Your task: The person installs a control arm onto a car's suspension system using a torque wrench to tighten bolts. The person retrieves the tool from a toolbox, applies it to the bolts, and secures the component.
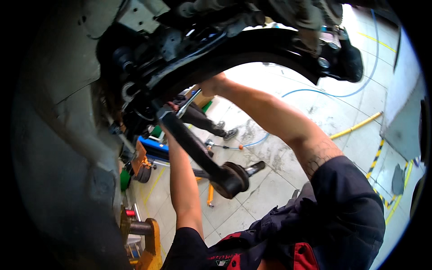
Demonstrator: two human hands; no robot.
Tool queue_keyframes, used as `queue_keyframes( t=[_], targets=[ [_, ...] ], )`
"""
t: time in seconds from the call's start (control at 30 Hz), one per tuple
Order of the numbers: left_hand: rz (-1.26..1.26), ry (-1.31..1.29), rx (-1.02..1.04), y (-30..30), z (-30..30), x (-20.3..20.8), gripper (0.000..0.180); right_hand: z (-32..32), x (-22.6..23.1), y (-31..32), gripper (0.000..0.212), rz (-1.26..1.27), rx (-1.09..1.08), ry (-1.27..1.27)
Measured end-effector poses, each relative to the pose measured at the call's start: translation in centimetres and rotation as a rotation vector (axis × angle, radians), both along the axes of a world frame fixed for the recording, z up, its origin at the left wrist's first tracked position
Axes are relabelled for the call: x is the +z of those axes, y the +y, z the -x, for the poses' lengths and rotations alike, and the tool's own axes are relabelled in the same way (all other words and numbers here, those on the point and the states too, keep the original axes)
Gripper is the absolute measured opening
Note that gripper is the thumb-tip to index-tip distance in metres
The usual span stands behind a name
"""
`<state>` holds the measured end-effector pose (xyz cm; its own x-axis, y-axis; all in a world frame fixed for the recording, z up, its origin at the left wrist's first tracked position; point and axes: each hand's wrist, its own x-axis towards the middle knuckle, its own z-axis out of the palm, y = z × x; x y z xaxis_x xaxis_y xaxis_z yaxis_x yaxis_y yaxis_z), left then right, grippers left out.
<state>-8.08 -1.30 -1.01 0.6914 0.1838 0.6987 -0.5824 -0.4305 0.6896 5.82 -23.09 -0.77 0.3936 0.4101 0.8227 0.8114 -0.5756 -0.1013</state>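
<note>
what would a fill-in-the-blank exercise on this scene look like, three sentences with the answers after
The right hand grips a metal tool handle coloured ____.
The thin hose curving over the tiled floor is ____.
The forearm passing behind the round-ended black suspension link is the person's ____ one.

Missing words: silver; blue; left.

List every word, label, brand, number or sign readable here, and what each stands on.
Red lettering on the dark work shirt: small and distorted, not legible enough to quote.
Pale label on the shirt's front: dark marks, too small to read.
Yellow-and-black striped tape on the floor: a marking; no words visible.
No other text can be made out.
</note>
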Motion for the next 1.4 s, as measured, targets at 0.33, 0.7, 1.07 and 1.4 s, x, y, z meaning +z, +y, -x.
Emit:
queue_keyframes(
  t=[0.33,0.7,1.07,1.4],
  targets=[
    [0.641,0.029,-0.256,-3.0,-1.5,1.0,0.036,3.4,3.3,-6.1,0.019,0.391,0.056,0.234],
    [0.069,-0.275,0.536,2.1,-2.3,-1.1,0.030,-5.4,1.5,0.5,0.054,0.049,0.244,-0.188],
    [0.604,0.001,-0.203,-0.3,-1.1,0.6,0.028,3.9,3.4,-3.4,0.022,0.299,0.042,0.372],
    [0.578,-0.062,0.045,-2.3,-1.3,1.6,0.021,2.6,3.8,-4.1,0.036,0.530,0.086,0.173]
  ],
)
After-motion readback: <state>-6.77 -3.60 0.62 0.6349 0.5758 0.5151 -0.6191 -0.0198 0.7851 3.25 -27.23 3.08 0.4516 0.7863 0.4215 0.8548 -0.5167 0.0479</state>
